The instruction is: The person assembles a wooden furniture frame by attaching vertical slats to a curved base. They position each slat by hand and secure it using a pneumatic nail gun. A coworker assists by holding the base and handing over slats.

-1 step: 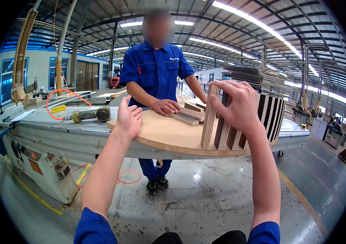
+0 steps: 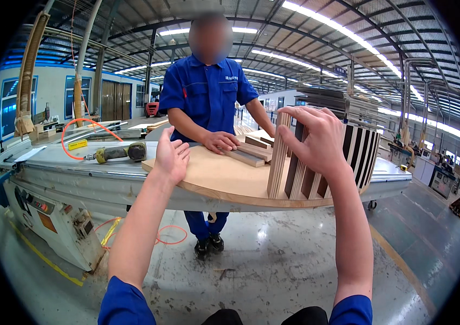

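Note:
My left hand [image 2: 171, 157] is raised over the near left edge of a rounded wooden board [image 2: 214, 181]. Its fingers are apart, its palm faces right, and nothing is in it. My right hand [image 2: 319, 141] is held up with fingers bent and thumb apart, in front of several upright strips of layered wood [image 2: 278, 162]. Its fingertips overlap the top of the leftmost strip; whether they touch it I cannot tell. The strips stand in a curved row along the board's right side, dark and light faces alternating. My right hand hides part of them.
Across the board a co-worker in blue [image 2: 208, 92] rests a hand on flat wood blocks [image 2: 246, 156]. A cordless power tool [image 2: 120, 153] with an orange hose [image 2: 66, 135] lies on the metal machine table [image 2: 100, 181] at left. A white control cabinet [image 2: 51, 222] stands below.

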The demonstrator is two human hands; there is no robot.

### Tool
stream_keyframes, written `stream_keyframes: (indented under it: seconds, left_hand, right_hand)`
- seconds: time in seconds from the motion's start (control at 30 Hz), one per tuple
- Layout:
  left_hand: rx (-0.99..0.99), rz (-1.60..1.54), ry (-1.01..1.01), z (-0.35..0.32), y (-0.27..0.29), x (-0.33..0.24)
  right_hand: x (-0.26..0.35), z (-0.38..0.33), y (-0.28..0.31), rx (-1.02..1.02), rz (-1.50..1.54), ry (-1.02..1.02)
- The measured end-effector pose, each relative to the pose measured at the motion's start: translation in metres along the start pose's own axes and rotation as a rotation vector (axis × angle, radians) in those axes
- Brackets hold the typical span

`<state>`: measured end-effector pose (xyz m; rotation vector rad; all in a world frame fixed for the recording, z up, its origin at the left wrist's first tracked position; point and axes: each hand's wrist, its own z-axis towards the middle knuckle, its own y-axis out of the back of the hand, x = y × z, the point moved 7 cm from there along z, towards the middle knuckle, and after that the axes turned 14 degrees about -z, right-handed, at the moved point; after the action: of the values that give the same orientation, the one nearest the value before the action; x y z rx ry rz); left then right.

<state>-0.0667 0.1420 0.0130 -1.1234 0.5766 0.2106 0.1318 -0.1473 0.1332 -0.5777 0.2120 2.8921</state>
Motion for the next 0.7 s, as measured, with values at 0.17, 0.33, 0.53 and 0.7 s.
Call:
stream_keyframes:
  seconds: [0.17,0.33,0.53,0.7]
  left_hand:
    - [0.011,0.017,0.015,0.0052,0.0057,0.0007]
    - [0.006,0.027,0.005,0.0038,0.0050,0.0004]
    - [0.001,0.020,-0.002,0.0056,0.0061,0.0000]
    - [0.003,0.022,0.001,0.0051,0.0072,0.0004]
  right_hand:
    - [0.0022,0.0013,0.0019,0.017,-0.004,-0.009]
    - [0.0018,0.0013,0.0012,0.016,0.007,-0.010]
    - [0.0014,0.0012,0.0017,0.017,0.004,-0.006]
    - [0.0017,0.0010,0.0015,0.031,-0.007,-0.009]
